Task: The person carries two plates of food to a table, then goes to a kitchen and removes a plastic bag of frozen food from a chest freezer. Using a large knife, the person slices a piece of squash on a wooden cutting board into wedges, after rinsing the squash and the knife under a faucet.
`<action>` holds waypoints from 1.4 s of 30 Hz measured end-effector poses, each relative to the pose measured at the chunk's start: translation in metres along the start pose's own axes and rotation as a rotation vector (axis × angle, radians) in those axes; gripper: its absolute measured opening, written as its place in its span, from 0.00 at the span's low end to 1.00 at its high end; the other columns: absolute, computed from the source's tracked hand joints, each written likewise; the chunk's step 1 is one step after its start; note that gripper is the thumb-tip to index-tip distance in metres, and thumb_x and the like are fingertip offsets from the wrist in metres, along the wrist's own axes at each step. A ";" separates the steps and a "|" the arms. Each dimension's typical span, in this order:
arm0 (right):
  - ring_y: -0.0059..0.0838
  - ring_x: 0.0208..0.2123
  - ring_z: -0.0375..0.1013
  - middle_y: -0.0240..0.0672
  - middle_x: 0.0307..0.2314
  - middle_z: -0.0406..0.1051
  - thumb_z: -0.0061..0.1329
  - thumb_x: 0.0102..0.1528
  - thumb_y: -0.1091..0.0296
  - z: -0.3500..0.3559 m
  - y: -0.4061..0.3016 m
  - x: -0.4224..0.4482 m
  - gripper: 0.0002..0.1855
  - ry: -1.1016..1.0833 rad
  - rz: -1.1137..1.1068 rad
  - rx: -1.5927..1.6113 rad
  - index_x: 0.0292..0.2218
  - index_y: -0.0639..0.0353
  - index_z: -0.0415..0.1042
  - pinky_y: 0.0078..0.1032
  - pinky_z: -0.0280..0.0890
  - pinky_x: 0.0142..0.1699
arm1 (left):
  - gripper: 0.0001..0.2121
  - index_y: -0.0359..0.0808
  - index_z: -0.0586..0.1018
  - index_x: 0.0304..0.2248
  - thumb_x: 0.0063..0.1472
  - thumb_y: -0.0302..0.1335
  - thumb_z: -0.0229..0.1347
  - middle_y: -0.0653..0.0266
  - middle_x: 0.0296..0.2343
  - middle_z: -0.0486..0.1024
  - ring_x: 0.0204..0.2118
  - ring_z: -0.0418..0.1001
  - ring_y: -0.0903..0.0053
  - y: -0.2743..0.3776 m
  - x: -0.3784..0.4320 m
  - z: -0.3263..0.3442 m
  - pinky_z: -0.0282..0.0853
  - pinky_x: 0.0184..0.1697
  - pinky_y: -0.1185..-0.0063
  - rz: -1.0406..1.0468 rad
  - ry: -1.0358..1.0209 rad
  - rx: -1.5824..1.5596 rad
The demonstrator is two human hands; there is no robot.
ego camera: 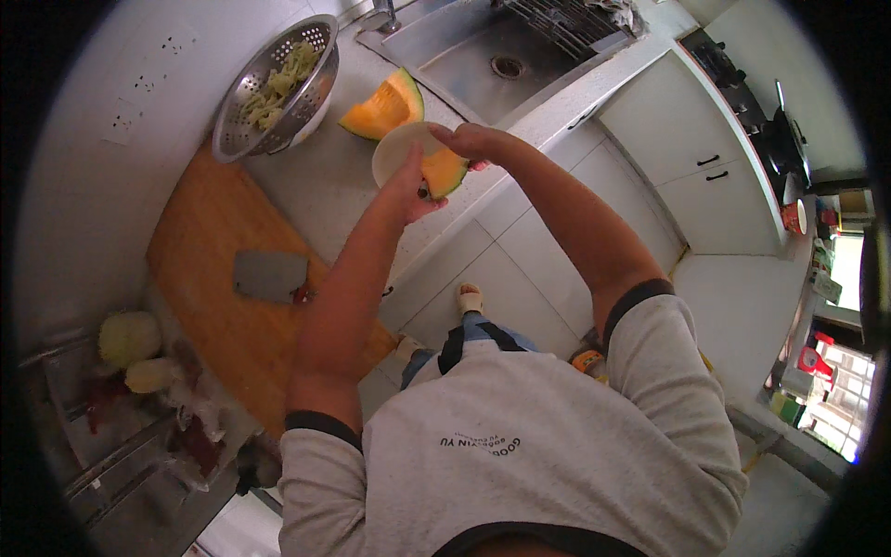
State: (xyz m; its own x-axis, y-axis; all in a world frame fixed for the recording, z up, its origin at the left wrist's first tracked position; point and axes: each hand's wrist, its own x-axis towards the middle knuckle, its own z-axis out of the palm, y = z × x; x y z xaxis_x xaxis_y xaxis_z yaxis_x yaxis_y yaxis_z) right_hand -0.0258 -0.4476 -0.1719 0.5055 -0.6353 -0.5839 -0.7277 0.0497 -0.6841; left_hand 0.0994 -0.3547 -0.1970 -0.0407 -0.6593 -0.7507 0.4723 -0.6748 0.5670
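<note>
Both hands are together over the counter. My left hand and my right hand are at a pale round bowl or plate and a green-rimmed orange melon or pumpkin piece. The left thumb lies over the pale dish, and the right fingers reach round the piece's right side. Which hand bears which item is hard to tell. A larger piece with orange flesh rests on the counter just beyond the dish. To its left, a perforated metal colander with pale green pieces tilts on something white.
A wooden board with a cleaver on it lies left of my left arm. The steel sink with a rack is ahead. A stove with a pan stands at the far right.
</note>
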 end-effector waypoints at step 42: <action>0.16 0.26 0.61 0.28 0.25 0.62 0.32 0.56 0.54 -0.043 -0.060 -0.063 0.19 0.254 -0.492 0.423 0.41 0.60 0.59 0.15 0.59 0.30 | 0.25 0.48 0.48 0.49 0.56 0.42 0.45 0.64 0.47 0.53 0.49 0.55 0.71 0.053 -0.078 -0.004 0.57 0.45 0.65 0.747 -0.104 -0.391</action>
State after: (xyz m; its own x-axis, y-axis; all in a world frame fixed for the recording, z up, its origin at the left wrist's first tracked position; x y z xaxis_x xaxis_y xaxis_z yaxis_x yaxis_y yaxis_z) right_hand -0.0337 -0.4441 -0.0752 0.5683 -0.8191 -0.0775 -0.1727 -0.0267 -0.9846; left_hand 0.1314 -0.3377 -0.1101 0.3309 -0.9264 -0.1797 0.6767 0.1002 0.7294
